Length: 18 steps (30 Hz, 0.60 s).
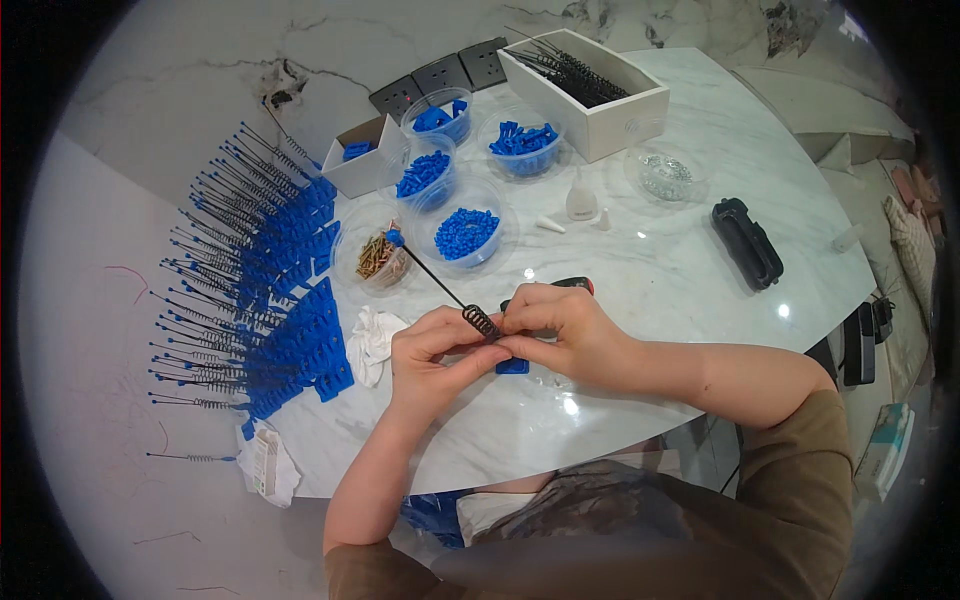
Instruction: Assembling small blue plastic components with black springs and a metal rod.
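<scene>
A black wire rod with a coiled spring at its lower part and a blue knob on top stands tilted between my hands. My left hand is closed in a pinch at the coil's lower end. Opposite it, my right hand pinches the same end, its thumb and fingers meeting the left ones. The rod's bottom is hidden by the fingertips. Just below them a blue plastic piece shows; whether it is joined to the rod I cannot tell. Behind my right hand lies a partly covered black-and-red tool.
Many blue-based spring rods fan out along the left edge. Clear tubs hold blue beads, blue tubes, and brass-coloured screws. A white box of black rods stands behind. A black case lies right; crumpled tissue lies left.
</scene>
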Motion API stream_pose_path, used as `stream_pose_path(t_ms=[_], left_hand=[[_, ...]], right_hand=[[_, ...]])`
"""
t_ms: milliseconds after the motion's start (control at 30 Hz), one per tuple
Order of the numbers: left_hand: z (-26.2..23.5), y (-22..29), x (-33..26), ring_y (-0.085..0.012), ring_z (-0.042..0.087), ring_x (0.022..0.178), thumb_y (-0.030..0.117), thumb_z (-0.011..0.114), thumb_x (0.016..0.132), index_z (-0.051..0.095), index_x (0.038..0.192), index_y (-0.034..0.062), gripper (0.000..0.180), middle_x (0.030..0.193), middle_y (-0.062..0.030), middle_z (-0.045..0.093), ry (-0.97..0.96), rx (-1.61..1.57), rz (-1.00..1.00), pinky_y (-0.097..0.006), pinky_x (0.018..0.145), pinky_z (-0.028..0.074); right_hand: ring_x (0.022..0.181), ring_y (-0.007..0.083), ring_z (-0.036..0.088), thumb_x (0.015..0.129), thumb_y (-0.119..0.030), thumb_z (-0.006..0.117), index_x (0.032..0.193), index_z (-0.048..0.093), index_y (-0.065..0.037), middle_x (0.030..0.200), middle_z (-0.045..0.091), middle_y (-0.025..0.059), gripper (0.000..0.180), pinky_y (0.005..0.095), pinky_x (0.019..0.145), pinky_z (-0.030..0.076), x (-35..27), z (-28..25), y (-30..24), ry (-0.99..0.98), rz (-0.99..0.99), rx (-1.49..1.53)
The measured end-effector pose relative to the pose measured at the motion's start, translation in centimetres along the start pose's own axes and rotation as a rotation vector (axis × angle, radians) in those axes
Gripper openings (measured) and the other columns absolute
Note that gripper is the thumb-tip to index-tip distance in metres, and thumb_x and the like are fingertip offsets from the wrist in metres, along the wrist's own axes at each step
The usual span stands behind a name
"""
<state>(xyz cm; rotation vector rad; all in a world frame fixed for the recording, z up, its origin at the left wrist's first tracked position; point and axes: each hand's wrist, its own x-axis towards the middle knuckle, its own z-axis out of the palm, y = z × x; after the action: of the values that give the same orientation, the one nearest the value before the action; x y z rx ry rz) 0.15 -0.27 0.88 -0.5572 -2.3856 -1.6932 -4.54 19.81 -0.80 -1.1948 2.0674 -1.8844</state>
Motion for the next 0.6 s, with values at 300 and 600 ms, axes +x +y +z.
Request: stream_pose_path(t_ms=[300, 600], left_hand=[[-0.02, 0.40, 0.02, -0.0145, 0.067, 0.081, -0.002, 0.078, 0.072, 0.071, 0.092, -0.0032, 0.021, 0.092, -0.0081, 0.066, 0.002, -0.002, -0.015, -0.024, 0.072, 0.056], [0.04, 0.21, -0.10, -0.0168, 0.065, 0.083, -0.003, 0.080, 0.069, 0.071, 0.090, -0.0036, 0.023, 0.095, -0.0109, 0.067, 0.010, -0.037, -0.084, -0.026, 0.073, 0.053]], right_hand=[[0.077, 0.0226, 0.059, 0.081, -0.006, 0.069, 0.102, 0.069, 0.000, 0.083, 0.061, 0.0104, 0.021, 0.0315, 0.068, 0.046, 0.09, 0.05, -0.15, 0.007, 0.008, -0.005], [0.075, 0.0222, 0.059, 0.081, -0.005, 0.069, 0.101, 0.069, 0.000, 0.083, 0.061, 0.0101, 0.021, 0.0315, 0.067, 0.046, -0.01, 0.11, -0.04, 0.007, 0.015, 0.004]])
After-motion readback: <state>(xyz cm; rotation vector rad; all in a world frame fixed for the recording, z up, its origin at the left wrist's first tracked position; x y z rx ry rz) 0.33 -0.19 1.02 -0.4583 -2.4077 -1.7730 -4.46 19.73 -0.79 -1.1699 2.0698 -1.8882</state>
